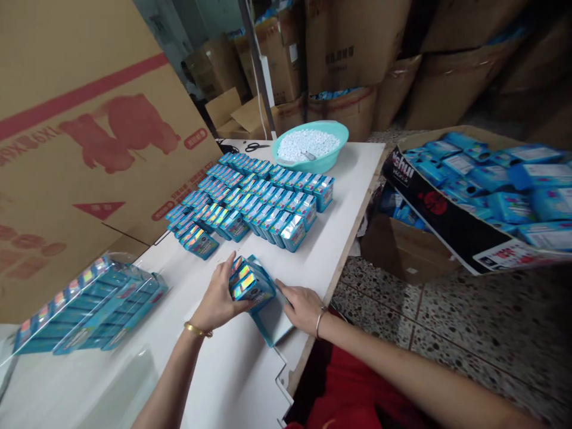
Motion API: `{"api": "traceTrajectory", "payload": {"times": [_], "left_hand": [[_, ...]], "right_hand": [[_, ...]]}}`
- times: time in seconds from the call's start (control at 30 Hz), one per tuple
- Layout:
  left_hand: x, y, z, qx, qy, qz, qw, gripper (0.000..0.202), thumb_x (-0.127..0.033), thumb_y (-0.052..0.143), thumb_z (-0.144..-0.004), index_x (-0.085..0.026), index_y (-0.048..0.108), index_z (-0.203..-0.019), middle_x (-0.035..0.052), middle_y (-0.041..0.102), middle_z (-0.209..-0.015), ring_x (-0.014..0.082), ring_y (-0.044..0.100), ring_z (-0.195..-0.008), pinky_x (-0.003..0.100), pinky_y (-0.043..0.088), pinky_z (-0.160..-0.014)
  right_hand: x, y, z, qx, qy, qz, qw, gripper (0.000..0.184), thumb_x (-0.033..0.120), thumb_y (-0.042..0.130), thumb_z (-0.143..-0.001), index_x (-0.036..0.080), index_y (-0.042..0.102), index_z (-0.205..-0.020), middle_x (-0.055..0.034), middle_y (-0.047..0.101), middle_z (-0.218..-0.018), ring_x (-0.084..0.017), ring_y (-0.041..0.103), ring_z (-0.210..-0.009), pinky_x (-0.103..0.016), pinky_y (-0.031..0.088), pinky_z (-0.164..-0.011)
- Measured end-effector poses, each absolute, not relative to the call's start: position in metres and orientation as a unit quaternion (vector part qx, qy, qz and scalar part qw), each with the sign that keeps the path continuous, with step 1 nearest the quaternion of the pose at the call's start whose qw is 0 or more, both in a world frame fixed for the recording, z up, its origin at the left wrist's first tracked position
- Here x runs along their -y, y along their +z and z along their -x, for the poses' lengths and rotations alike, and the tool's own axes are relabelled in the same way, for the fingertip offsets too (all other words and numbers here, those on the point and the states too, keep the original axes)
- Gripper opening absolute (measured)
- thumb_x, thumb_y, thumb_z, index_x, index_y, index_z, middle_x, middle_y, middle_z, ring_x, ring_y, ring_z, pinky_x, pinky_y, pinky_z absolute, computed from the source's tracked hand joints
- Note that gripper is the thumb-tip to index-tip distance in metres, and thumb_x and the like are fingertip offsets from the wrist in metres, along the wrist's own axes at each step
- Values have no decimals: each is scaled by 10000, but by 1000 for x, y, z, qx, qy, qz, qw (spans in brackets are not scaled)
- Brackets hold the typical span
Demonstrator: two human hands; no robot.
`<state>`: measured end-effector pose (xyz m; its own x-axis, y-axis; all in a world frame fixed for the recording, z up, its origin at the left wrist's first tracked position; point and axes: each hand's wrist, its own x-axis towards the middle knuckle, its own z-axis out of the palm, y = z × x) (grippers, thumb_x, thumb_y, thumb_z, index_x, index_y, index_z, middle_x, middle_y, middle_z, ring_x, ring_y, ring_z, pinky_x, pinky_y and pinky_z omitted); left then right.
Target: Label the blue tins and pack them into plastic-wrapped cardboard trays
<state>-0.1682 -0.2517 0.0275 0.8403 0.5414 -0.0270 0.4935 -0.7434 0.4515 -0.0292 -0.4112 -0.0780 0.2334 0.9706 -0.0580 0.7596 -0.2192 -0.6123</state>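
Note:
My left hand [221, 295] is wrapped around a short row of small blue boxes [253, 287] with shiny, rainbow-tinted tops. They stand in or against a shallow blue tray [268, 333] with a pale inside, near the table's front edge. On the tray's right side, my right hand [304, 308] has its fingers closed over the edge; its fingertips are partly hidden. Beyond both hands, many similar blue boxes [268, 217] stand upright in tight rows on the white table [308, 268].
Clear-wrapped blue packs [93, 307] stand at the left, before a large carton [89, 137]. At the table's far end are a turquoise basin [330, 159] of small white pieces and scissors [257, 146]. A black carton [429, 205] full of blue packages stands right.

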Motion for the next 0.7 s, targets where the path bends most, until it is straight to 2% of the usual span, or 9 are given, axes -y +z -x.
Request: {"api": "traceTrajectory", "payload": {"times": [0.1,0.23,0.3,0.37,0.4,0.47,0.53,0.6,0.7], "left_hand": [[257,19,155,-279,13,-949,149,1071,-394,764,-577,-183,209,-1468,133,440,-1266,318,454,-1177,491,404,-1007],[256,9,144,-295,35,-953,62,1031,-418,719,-623,-160,197,-1474,174,421,-1304,355,410,-1227,507,412,-992],[253,4,143,-280,35,-959,38,1049,-405,715,-634,-152,156,-1484,207,356,-1396,385,327,-1316,535,355,-1038],[250,-2,143,-266,11,-964,26,1099,-430,739,-610,-164,135,-1489,226,222,-1500,431,175,-1390,601,267,-1066],[249,-4,145,-264,-2,-964,24,1130,-468,750,-592,-171,131,-1490,227,151,-1532,451,96,-1404,636,221,-1067],[247,-7,147,-271,-16,-962,33,1197,-565,748,-562,-169,110,-1494,228,45,-1555,465,-15,-1404,675,145,-1066],[245,-7,151,-274,-19,-959,69,1214,-630,707,-583,-163,61,-1500,224,-1,-1557,445,-69,-1404,676,101,-1072],[238,-5,156,-269,-19,-954,129,1138,-647,646,-655,-192,38,-1503,194,16,-1564,410,-74,-1413,665,91,-1081],[212,0,165,-267,24,-941,205,840,-606,483,-821,-261,124,-1496,122,131,-1569,313,45,-1442,571,140,-1127]], "right_hand": [[411,-78,30,585,219,745,234,602,184,390,-843,96,337,-1436,-119,662,-1116,-231,623,-970,-322,448,-826],[413,-82,29,582,228,742,242,588,177,397,-856,98,336,-1435,-128,633,-1179,-232,622,-982,-328,462,-839],[413,-84,26,576,235,734,273,551,204,404,-879,118,362,-1421,-131,620,-1194,-234,609,-1019,-334,466,-874],[407,-85,21,569,215,716,342,578,333,424,-916,115,318,-1440,-163,561,-1267,-265,545,-1140,-381,445,-950],[402,-84,19,565,200,702,386,660,431,431,-920,106,251,-1465,-188,487,-1348,-286,472,-1232,-416,413,-1001],[384,-82,15,560,183,662,464,883,619,406,-887,83,58,-1498,-221,242,-1505,-305,252,-1390,-471,312,-1093],[362,-78,13,577,207,615,496,984,713,321,-863,78,-98,-1487,-204,47,-1555,-281,76,-1442,-493,206,-1144],[344,-76,13,607,241,589,475,1013,753,265,-846,81,-163,-1472,-188,3,-1559,-265,34,-1446,-518,116,-1160],[334,-81,13,641,248,614,388,1104,807,342,-777,90,-106,-1487,-188,65,-1553,-302,25,-1442,-586,-4,-1141]]}}
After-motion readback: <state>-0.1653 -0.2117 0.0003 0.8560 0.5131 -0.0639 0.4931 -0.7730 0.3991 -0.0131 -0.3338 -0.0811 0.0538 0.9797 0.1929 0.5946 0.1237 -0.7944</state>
